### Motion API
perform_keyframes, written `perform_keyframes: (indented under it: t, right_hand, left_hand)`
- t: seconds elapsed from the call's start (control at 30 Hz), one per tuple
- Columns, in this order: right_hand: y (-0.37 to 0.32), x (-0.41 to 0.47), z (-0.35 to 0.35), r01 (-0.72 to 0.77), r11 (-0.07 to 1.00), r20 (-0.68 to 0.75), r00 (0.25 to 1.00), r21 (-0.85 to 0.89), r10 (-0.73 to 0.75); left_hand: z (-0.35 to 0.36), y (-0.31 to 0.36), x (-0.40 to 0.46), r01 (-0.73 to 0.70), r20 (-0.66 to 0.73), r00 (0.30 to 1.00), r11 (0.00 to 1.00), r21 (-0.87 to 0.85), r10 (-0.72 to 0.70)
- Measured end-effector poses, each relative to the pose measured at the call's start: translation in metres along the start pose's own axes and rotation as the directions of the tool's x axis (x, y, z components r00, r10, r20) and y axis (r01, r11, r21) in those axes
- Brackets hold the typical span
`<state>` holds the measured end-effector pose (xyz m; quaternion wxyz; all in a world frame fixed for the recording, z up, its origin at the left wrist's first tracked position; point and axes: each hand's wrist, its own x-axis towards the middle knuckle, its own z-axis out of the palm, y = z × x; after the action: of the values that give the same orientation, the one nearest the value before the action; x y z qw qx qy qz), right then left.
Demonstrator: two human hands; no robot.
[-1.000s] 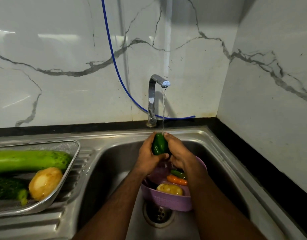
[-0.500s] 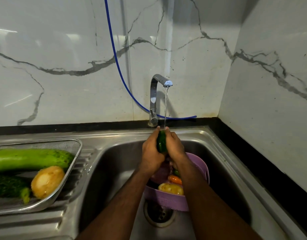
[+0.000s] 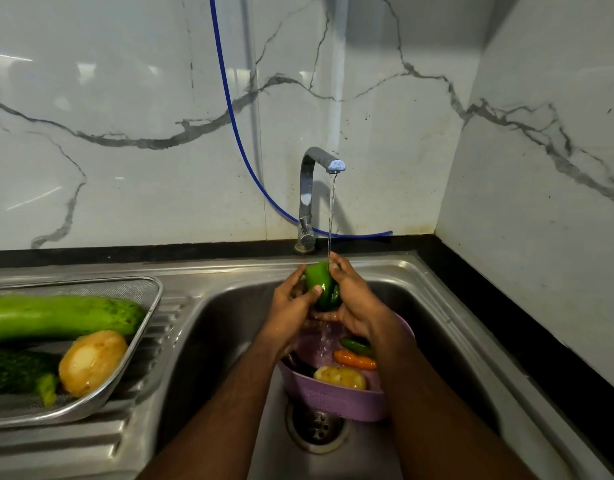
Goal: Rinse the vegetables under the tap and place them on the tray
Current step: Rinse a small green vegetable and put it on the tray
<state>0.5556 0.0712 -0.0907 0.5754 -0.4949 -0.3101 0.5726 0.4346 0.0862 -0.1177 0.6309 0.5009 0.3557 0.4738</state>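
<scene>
Both hands grip a glossy green bell pepper (image 3: pixel 320 285) between them, directly under the thin stream of water (image 3: pixel 332 216) falling from the chrome bent-neck tap (image 3: pixel 308 199). The left hand (image 3: pixel 289 306) wraps the pepper's left side, its thumb laid across the front; the right hand (image 3: pixel 354 299) cups the right side with curled fingers reaching up to where the stream lands. The pepper is held above the basin of the stainless steel sink (image 3: pixel 229 327), just over the back rim of a round lilac plastic colander (image 3: pixel 347 400) that sits over the drain (image 3: pixel 316 426).

Inside the colander lie a small dark green vegetable (image 3: pixel 357 345), an orange carrot (image 3: pixel 354 360) and a yellowish potato (image 3: pixel 339 377), close together under the right forearm. Water drips from the hands into it.

To the left, on the ribbed draining board, stands a rectangular steel mesh tray (image 3: pixel 149 289). It holds a long pale green bottle gourd (image 3: pixel 63 317) along its far side, a dark green bumpy gourd (image 3: pixel 18 370) at the near left and a wet yellow potato (image 3: pixel 92 362) against its right wall. The tray's right edge ends near the basin's left lip, with a strip of bare ribbed steel between. Open basin lies left of the left forearm and right of the colander. A blue hose (image 3: pixel 236 133) hangs down the marble wall behind the tap.
</scene>
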Motion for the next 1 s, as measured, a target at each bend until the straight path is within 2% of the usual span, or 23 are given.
perform_keyframes:
  t: [0.07, 0.13, 0.27, 0.33, 0.4, 0.53, 0.67, 0.73, 0.87, 1.0]
  right_hand:
    - [-0.003, -0.004, -0.007, -0.072, 0.995, 0.097, 0.993, 0.071, 0.065]
    - [-0.005, -0.007, -0.007, -0.067, 0.992, 0.121, 0.991, 0.107, 0.054]
    - [-0.003, -0.004, 0.004, 0.048, 0.999, -0.021, 0.999, -0.023, -0.049]
    - [-0.001, -0.001, 0.010, 0.067, 0.993, -0.109, 0.991, -0.101, -0.078]
    - [0.001, 0.005, 0.013, 0.028, 0.995, -0.154, 0.987, -0.099, -0.043]
    - [0.004, 0.008, 0.011, -0.006, 0.999, -0.144, 0.990, -0.038, 0.001]
    - [0.000, 0.006, 0.007, 0.160, 0.987, -0.111, 0.981, 0.017, -0.157]
    - [0.000, 0.005, 0.008, 0.187, 0.981, -0.084, 0.980, 0.046, -0.183]
    - [0.005, 0.003, 0.011, 0.193, 0.980, -0.063, 0.979, -0.049, -0.195]
    - [0.009, 0.003, 0.009, 0.248, 0.961, -0.058, 0.965, -0.125, -0.257]
  left_hand:
    - [0.002, 0.001, 0.002, 0.021, -0.022, 0.999, 0.998, -0.055, -0.023]
    - [0.004, 0.002, 0.003, 0.036, -0.035, 0.999, 0.996, -0.085, -0.039]
    - [0.005, 0.000, 0.007, -0.002, -0.065, 0.998, 0.998, -0.068, -0.002]
    - [0.003, -0.003, 0.008, -0.054, -0.073, 0.996, 0.998, -0.011, 0.053]
    - [0.001, -0.002, 0.007, -0.116, -0.071, 0.990, 0.992, 0.055, 0.119]
    - [-0.004, -0.005, 0.007, -0.240, -0.041, 0.966, 0.943, 0.229, 0.256]
    - [-0.001, -0.006, 0.003, -0.156, -0.047, 0.985, 0.968, 0.195, 0.168]
    - [0.001, -0.008, 0.006, -0.168, -0.051, 0.982, 0.959, 0.227, 0.184]
    - [-0.003, -0.008, 0.008, -0.209, -0.027, 0.972, 0.911, 0.354, 0.234]
    - [-0.005, -0.006, 0.006, -0.235, -0.005, 0.966, 0.885, 0.401, 0.259]
